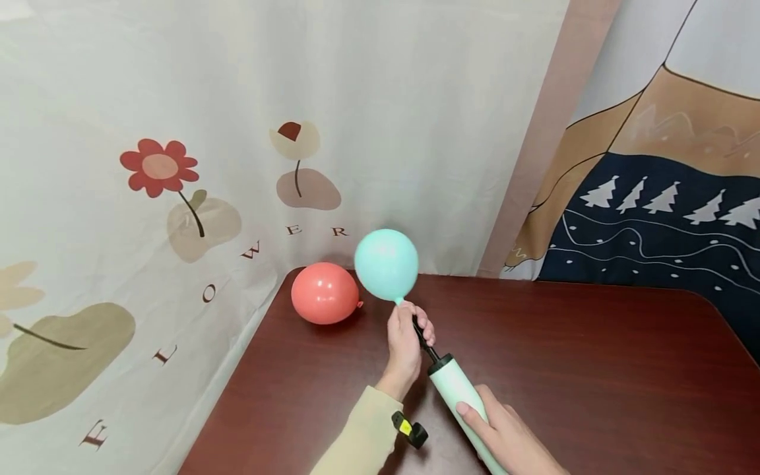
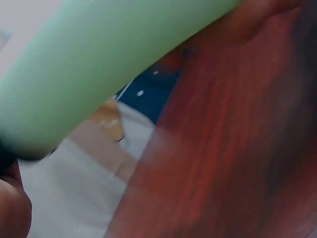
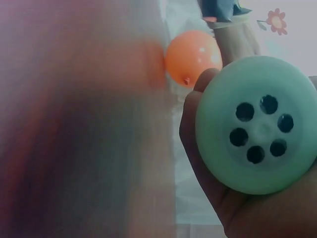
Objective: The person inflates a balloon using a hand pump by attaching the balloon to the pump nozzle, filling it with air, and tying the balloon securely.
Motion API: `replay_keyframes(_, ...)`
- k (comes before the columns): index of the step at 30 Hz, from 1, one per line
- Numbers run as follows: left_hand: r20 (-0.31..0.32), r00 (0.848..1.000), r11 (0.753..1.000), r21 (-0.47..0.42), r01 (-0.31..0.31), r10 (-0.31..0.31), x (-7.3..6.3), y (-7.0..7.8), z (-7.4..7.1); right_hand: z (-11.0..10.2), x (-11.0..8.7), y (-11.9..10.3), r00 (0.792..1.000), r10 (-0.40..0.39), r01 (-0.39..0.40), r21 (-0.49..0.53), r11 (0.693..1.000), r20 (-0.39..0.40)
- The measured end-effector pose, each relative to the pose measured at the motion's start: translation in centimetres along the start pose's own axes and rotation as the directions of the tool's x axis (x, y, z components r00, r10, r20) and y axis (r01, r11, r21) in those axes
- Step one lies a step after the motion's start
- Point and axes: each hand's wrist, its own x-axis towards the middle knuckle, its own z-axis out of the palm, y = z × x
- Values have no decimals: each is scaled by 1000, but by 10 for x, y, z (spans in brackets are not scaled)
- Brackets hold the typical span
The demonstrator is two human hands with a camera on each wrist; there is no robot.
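Note:
A round light-blue balloon (image 1: 386, 264), inflated, stands above my left hand (image 1: 406, 343). My left hand's fingers pinch it at the neck and curl round the black front end of a balloon pump. The pump's pale green barrel (image 1: 457, 389) slants down to the right from a black collar (image 1: 441, 364), with a thin black rod showing between collar and left hand. My right hand (image 1: 505, 425) grips the barrel. In the right wrist view, the pump's round end (image 3: 260, 124) with several holes faces the camera. In the left wrist view, the barrel (image 2: 114, 64) crosses the upper part.
A tied red balloon (image 1: 324, 293) lies on the dark reddish-brown table (image 1: 564, 369), left of the blue one near the back corner. Behind the table hangs a pale curtain (image 1: 415, 119) with printed flowers and letters. A dark patterned cloth (image 1: 647, 244) hangs at the right.

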Motion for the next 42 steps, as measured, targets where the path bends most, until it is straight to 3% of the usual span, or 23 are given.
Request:
replay_keyframes(4, -2, 1000, 999, 28, 26, -26, -8, -10, 5, 0, 6, -3, 1000, -1, 1, 15, 1000, -29)
replay_keyframes(8, -8, 1000, 999, 39, 10, -10, -6, -9, 5, 2, 5, -4, 1000, -1, 2, 52, 999, -23)
replay_keyframes(13, -27, 1000, 1000, -9, -2, 2, 8, 4, -1, -2, -3, 0, 1000, -9, 8, 87, 996, 20)
replay_keyframes(19, -93, 994, 997, -60, -55, 49, 27, 25, -14, -11, -24, 16, 993, -104, 102, 38, 994, 62)
replay_keyframes(23, -95, 995, 996, -68, -48, 42, 30, 27, -17, -8, -24, 22, 988, -137, 135, 24, 990, 72)
replay_keyframes(27, -80, 997, 999, -50, -18, 14, 25, 18, -12, -3, -19, 19, 990, -120, 119, 16, 993, 68)
replay_keyframes(32, -20, 1000, 1000, -22, 7, -7, 9, 4, -2, 0, -4, 6, 998, -33, 32, 23, 999, 44)
replay_keyframes(36, 17, 1000, 1000, 12, 23, -24, -2, -6, 5, -1, 6, -3, 1000, -5, 5, 57, 998, 4)
replay_keyframes(42, -3, 1000, 999, 26, 30, -30, -1, -6, 3, 3, 7, -4, 1000, -9, 10, 102, 995, -5)
